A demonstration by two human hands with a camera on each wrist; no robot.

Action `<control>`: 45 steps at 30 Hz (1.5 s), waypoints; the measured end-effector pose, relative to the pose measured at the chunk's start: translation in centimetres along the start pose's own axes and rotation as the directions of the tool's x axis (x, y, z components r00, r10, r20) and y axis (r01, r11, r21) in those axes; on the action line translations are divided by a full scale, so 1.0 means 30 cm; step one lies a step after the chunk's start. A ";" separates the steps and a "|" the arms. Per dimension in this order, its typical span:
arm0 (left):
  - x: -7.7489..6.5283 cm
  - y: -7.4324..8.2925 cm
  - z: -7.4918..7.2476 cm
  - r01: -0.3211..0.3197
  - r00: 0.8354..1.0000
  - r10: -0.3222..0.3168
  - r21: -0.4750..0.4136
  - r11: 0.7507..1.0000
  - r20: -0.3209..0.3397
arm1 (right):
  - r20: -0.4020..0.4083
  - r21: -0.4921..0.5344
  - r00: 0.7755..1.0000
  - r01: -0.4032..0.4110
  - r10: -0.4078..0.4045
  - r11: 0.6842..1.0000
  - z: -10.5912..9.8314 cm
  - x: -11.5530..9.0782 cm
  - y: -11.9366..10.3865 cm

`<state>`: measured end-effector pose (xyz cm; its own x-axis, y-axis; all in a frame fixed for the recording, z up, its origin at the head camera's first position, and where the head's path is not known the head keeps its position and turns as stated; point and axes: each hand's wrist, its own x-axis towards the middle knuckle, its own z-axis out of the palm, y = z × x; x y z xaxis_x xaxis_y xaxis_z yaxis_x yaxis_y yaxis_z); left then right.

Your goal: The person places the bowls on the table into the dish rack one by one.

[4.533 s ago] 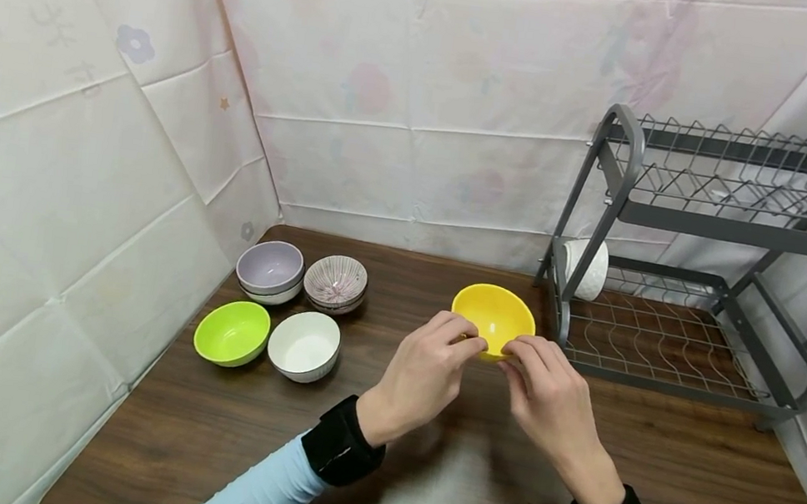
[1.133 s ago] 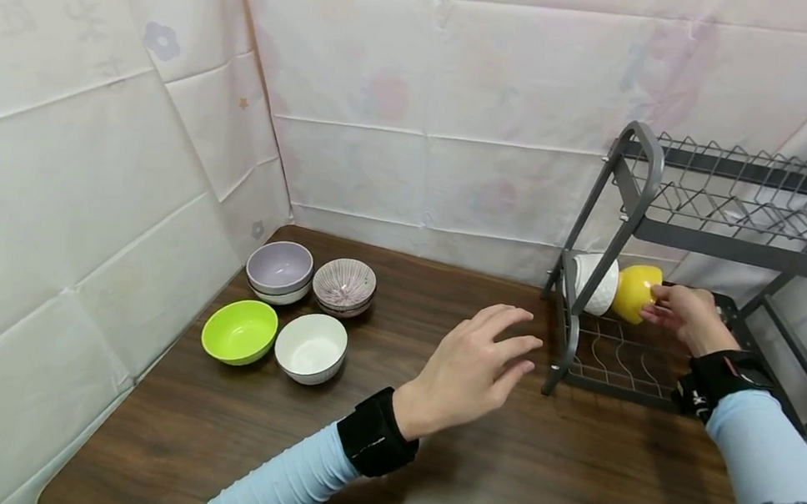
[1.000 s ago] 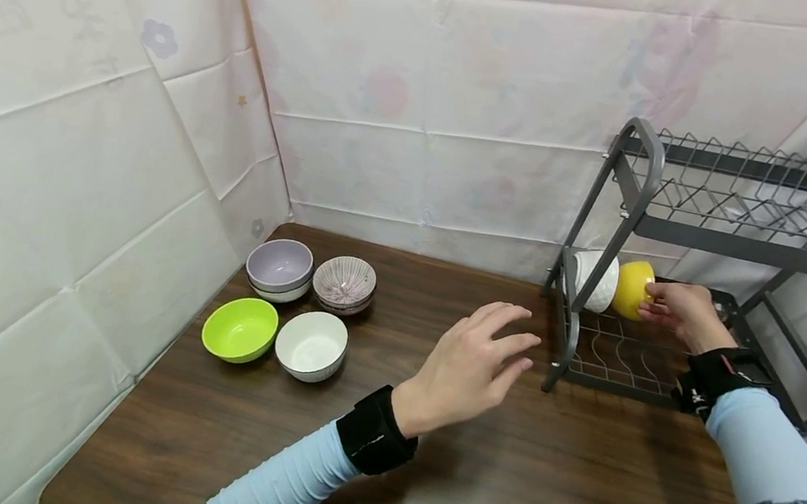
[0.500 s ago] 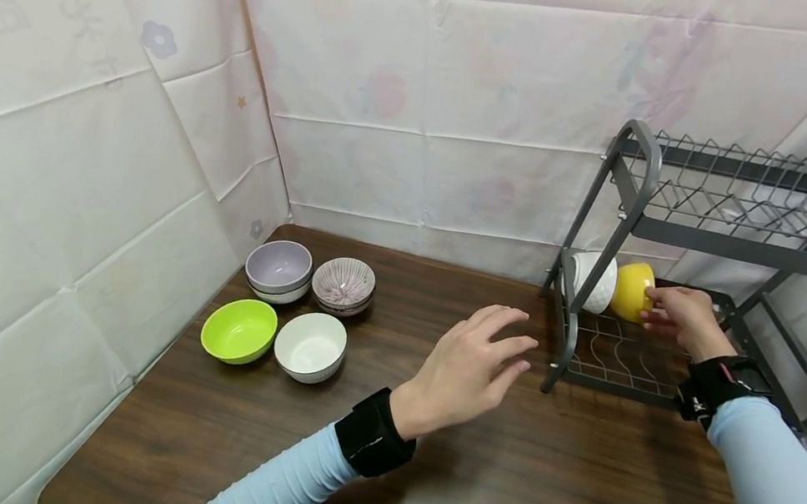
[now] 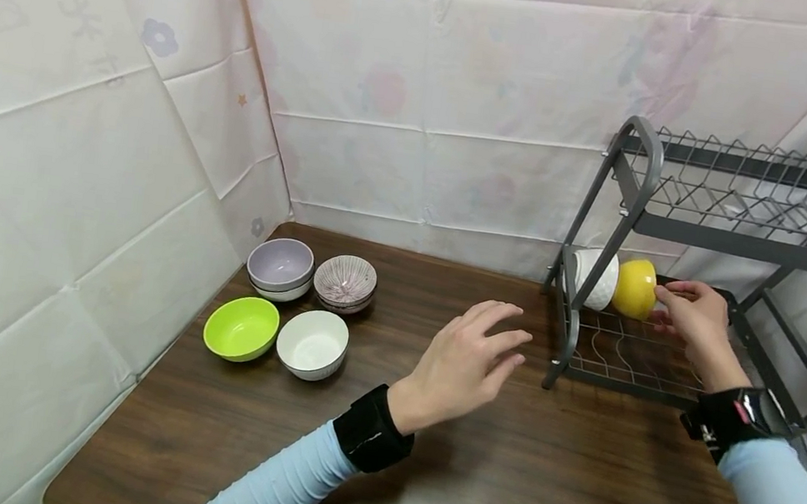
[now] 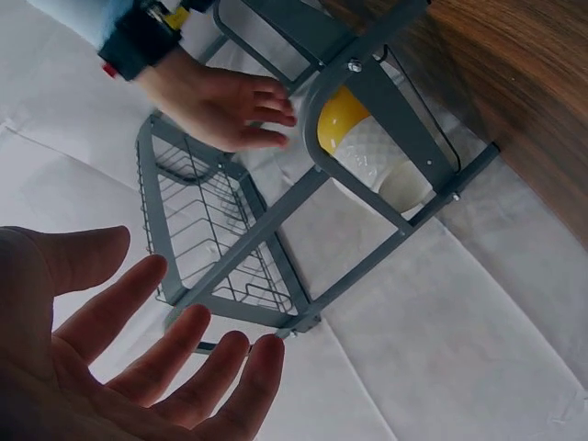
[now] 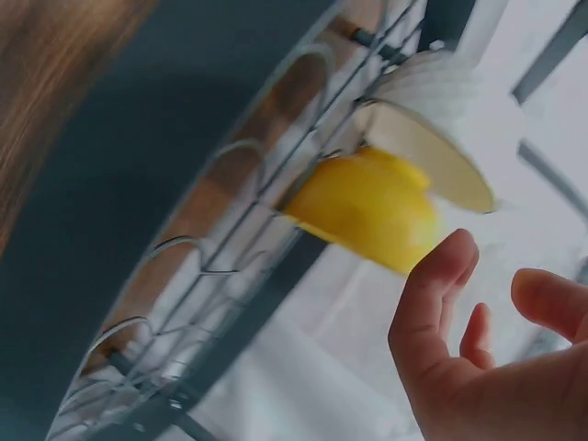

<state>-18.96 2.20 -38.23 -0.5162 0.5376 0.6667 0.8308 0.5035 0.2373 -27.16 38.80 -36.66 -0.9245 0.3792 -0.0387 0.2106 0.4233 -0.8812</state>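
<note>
Yellow bowl [image 5: 634, 288] stands on edge in the rack [image 5: 707, 239], propped against a white bowl [image 5: 594, 279] — right hand [image 5: 694, 317] loose beside it, left hand [image 5: 465, 365] spread, holding nothing.

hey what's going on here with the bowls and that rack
A person is loading bowls into a grey dish rack on a wooden table. A yellow bowl stands on its side on the lower shelf beside a white bowl. The right hand is next to the yellow bowl with its fingers loose, not gripping it. The left hand hovers open above the table. Off to the left wait a green bowl, a plain white bowl, a lavender bowl and a striped bowl.
</note>
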 end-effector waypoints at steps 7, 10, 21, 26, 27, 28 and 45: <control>-0.029 -0.025 -0.005 0.029 1.000 -0.029 0.023 0.999 0.003 | -0.051 -0.127 0.966 0.246 -0.254 0.961 0.055 -0.206 -0.020; -0.044 -0.035 -0.007 0.034 0.999 -0.034 0.033 0.999 -0.002 | -0.085 -0.147 0.943 0.308 -0.322 0.940 0.080 -0.289 -0.020; -0.108 -0.079 -0.044 0.083 0.996 -0.081 0.103 0.991 -0.026 | -0.170 -0.234 0.782 0.559 -0.599 0.796 0.262 -0.494 0.021; -0.140 -0.095 -0.051 0.115 0.993 -0.112 0.105 0.988 -0.030 | -0.118 -0.240 0.741 0.625 -0.661 0.743 0.329 -0.539 0.044; -0.144 -0.098 -0.053 0.118 0.993 -0.116 0.106 0.987 -0.031 | -0.108 -0.237 0.737 0.633 -0.667 0.737 0.339 -0.548 0.046; -0.148 -0.101 -0.055 0.123 0.992 -0.120 0.103 0.987 -0.034 | -0.097 -0.232 0.734 0.640 -0.672 0.732 0.347 -0.555 0.049; -0.170 -0.132 -0.052 0.139 0.990 -0.136 0.102 0.985 -0.034 | -0.057 -0.190 0.745 0.645 -0.664 0.740 0.431 -0.593 0.066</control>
<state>-19.29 -3.59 -41.47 -0.6173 0.4403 0.6519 0.7252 0.6398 0.2545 -14.41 22.25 -43.80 -0.8111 0.0480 0.5830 -0.3802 0.7140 -0.5879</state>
